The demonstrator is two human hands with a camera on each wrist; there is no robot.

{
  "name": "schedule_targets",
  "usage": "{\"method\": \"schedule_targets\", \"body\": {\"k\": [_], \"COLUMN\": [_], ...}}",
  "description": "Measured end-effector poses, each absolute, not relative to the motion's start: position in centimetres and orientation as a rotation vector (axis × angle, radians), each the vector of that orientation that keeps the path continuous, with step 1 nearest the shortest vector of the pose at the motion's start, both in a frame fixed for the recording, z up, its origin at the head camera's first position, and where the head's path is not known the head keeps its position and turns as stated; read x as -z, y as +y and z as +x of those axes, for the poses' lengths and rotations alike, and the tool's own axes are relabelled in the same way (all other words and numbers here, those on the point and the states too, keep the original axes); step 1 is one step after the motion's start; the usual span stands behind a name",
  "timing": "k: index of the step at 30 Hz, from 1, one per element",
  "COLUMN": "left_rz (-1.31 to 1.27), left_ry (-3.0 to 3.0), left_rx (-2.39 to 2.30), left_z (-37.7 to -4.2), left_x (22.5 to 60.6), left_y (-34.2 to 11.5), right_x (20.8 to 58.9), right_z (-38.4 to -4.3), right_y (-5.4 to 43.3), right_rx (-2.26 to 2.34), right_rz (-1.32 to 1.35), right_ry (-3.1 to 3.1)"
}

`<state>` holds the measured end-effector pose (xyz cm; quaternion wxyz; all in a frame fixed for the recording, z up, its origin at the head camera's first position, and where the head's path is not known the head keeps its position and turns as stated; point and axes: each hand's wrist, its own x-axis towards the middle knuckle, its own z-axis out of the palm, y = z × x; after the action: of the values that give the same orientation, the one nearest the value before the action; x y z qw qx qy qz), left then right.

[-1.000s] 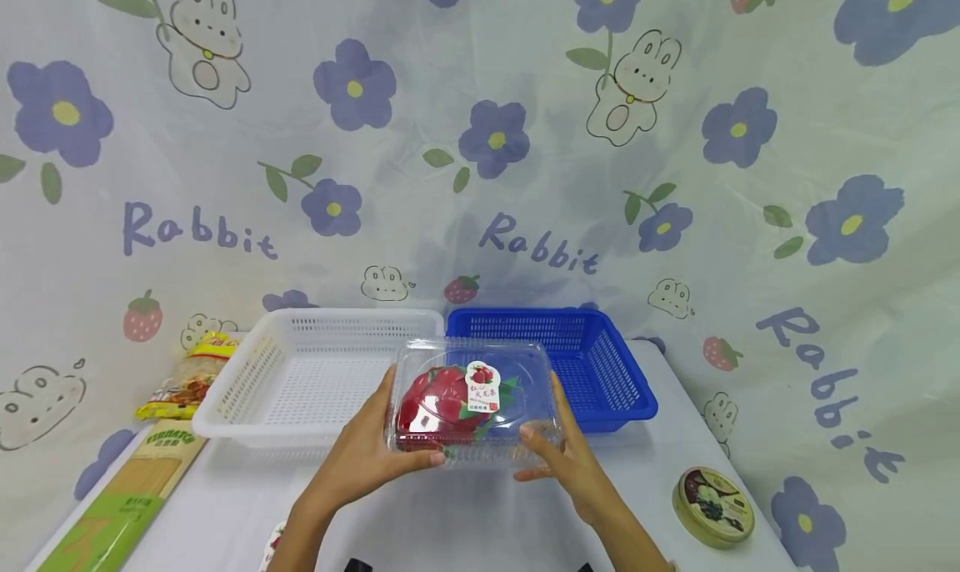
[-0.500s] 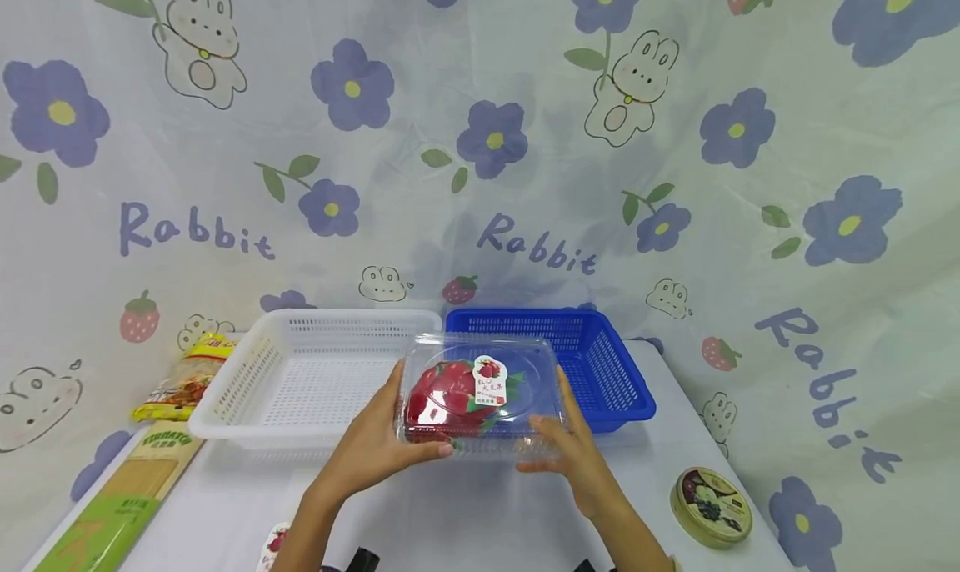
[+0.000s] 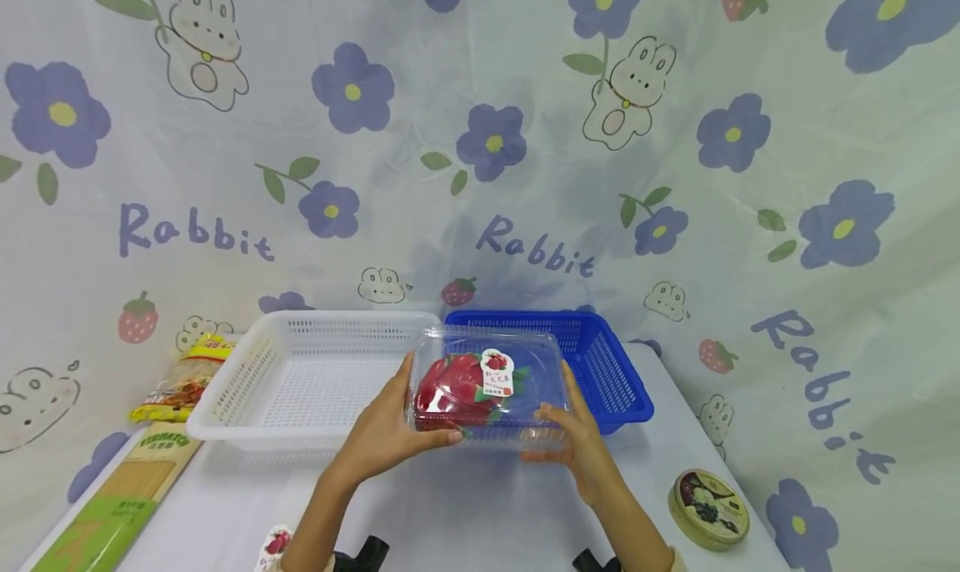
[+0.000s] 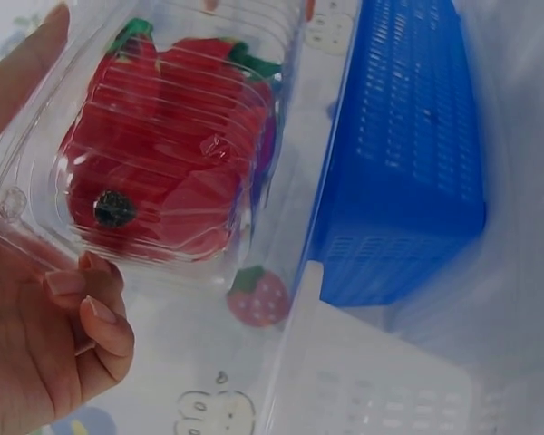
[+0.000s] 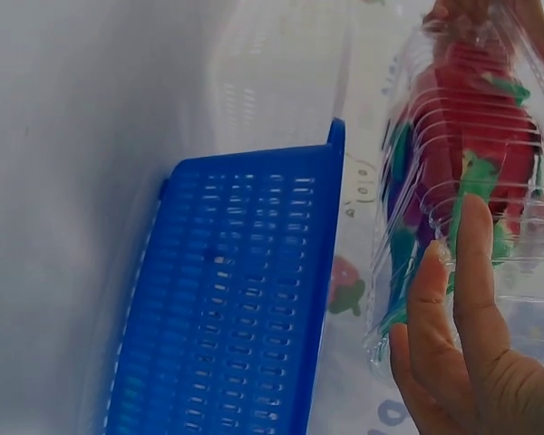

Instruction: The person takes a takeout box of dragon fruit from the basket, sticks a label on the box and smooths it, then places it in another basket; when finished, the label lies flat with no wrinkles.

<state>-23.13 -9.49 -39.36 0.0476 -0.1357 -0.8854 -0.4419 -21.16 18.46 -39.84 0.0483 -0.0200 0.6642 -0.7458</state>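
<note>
A clear plastic fruit box point(image 3: 540, 384) with a red dragon fruit point(image 3: 450, 388) inside is held up in front of the two baskets. It carries a white label on its lid. My left hand point(image 3: 382, 426) grips the box's left end, thumb along the near edge. On the other end my right hand point(image 3: 588, 451) holds it, fingers partly behind the clear wall. The right wrist view shows fingertips point(image 5: 476, 222) pressed against the box's underside. In the left wrist view, curled fingers point(image 4: 104, 326) sit at the box's corner.
Behind stand a white basket point(image 3: 255, 433) and, to its right, a blue basket point(image 3: 633, 397). A yellow snack bag point(image 3: 187, 380) and a green noodle pack point(image 3: 120, 501) lie at left. A round tin point(image 3: 708, 509) sits at right; a dragon-fruit label point(image 3: 275, 545) shows beside my left forearm.
Both hands have carried the fruit box to the right and slightly up, so it overlaps more of the blue basket in the head view. The grip stays the same.
</note>
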Motion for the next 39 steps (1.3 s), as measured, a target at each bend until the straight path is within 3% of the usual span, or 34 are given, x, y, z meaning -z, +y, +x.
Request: {"method": "schedule_targets", "body": {"k": [24,39], "left_rz": [-0.446,-0.433], "left_ry": [-2.69,-2.679], "left_rx": [1.385,1.4], "left_z": [-26.2,-26.4], "left_x": [39.7,39.6], "left_y": [-7.1,-6.4], "right_x": [40.6,40.7], "right_z": [-23.5,-24.2], "right_y": [20.4,21.0], "right_rx": [2.384,2.382], "right_rz": [-0.008,-0.016], "right_ry": [1.945,1.974]}}
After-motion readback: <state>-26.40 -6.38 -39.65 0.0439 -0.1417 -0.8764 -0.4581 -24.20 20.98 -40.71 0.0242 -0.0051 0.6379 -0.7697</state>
